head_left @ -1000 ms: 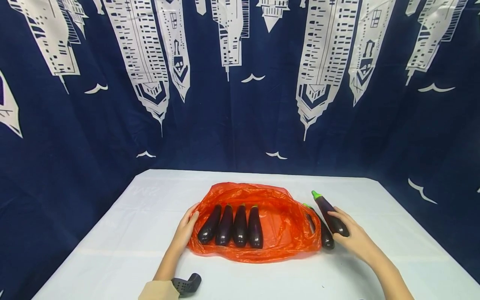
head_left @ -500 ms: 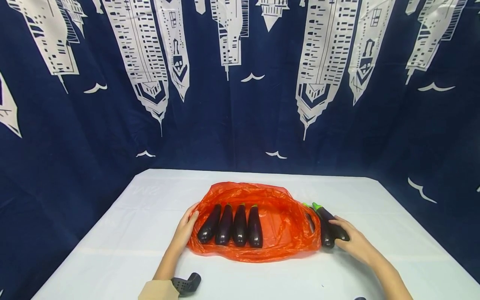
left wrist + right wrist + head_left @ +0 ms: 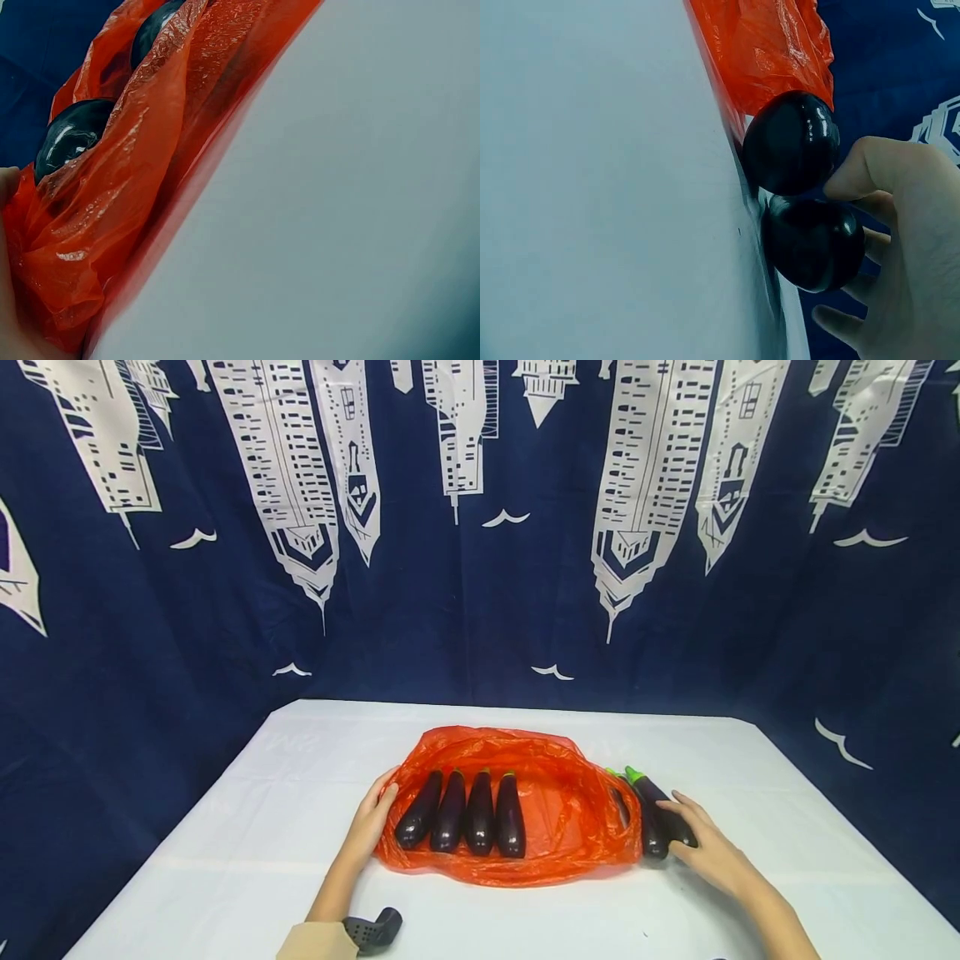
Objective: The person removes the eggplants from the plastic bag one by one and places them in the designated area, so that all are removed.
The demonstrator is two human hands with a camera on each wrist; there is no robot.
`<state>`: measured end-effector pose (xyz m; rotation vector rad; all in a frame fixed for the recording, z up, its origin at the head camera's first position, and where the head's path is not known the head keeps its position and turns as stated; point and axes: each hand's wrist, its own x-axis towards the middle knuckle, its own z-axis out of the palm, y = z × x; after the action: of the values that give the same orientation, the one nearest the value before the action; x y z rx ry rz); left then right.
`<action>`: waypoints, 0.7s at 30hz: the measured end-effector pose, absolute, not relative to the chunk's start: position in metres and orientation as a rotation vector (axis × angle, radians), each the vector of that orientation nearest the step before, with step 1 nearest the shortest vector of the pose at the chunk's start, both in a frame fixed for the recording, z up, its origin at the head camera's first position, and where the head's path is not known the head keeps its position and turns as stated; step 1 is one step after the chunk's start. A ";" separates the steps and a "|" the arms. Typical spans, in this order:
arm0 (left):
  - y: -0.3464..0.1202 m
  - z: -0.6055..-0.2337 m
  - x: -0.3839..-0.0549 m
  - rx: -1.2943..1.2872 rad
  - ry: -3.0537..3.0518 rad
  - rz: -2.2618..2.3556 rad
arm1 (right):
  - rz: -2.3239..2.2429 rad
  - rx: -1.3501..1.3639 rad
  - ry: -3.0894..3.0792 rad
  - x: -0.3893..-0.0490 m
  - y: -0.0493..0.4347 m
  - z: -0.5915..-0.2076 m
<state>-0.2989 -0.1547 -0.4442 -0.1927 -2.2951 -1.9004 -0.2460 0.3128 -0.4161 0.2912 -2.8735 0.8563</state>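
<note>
An orange-red plastic bag (image 3: pixel 555 860) lies on the table with its mouth towards me. Several dark purple eggplants (image 3: pixel 481 814) lie side by side inside. My left hand (image 3: pixel 369 817) grips the bag's left edge; the left wrist view shows crumpled film against the thumb and palm. Two more eggplants lie together outside the bag's right side: the nearer-to-bag eggplant (image 3: pixel 791 142) touches the film, and the outer eggplant (image 3: pixel 814 244) rests beside it. Over the outer eggplant hovers my right hand (image 3: pixel 708 847), thumb near its side, fingers loosely spread. Finger contact is hard to tell.
Everything rests on a white-covered table (image 3: pixel 225 860). Behind it hangs a navy curtain (image 3: pixel 465 610) printed with white buildings and birds. A black device (image 3: pixel 375 931) sits at my left wrist below a beige sleeve (image 3: pixel 318 941).
My right hand has lowered the outer eggplant onto the table beside the other one, and its fingers have loosened and lifted slightly. My left hand has stayed on the bag.
</note>
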 end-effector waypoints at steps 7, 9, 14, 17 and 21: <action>-0.155 -0.444 -0.298 -0.191 -2.291 -1.903 | 0.771 0.273 -2.802 -0.244 0.307 -0.408; -0.155 -0.444 -0.299 -0.195 -2.290 -1.900 | 0.762 0.283 -2.776 -0.243 0.303 -0.403; -0.155 -0.445 -0.299 -0.193 -2.286 -1.904 | 0.740 0.306 -2.750 -0.237 0.290 -0.391; -0.155 -0.445 -0.299 -0.194 -2.285 -1.909 | 0.708 0.321 -2.736 -0.234 0.281 -0.385; -0.154 -0.444 -0.298 -0.188 -2.293 -1.908 | 0.695 0.326 -2.734 -0.232 0.269 -0.380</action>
<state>-0.2983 -0.1544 -0.4442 -0.1884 -2.2927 -1.9085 -0.2320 0.2685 -0.3797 0.3256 -2.7337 0.6950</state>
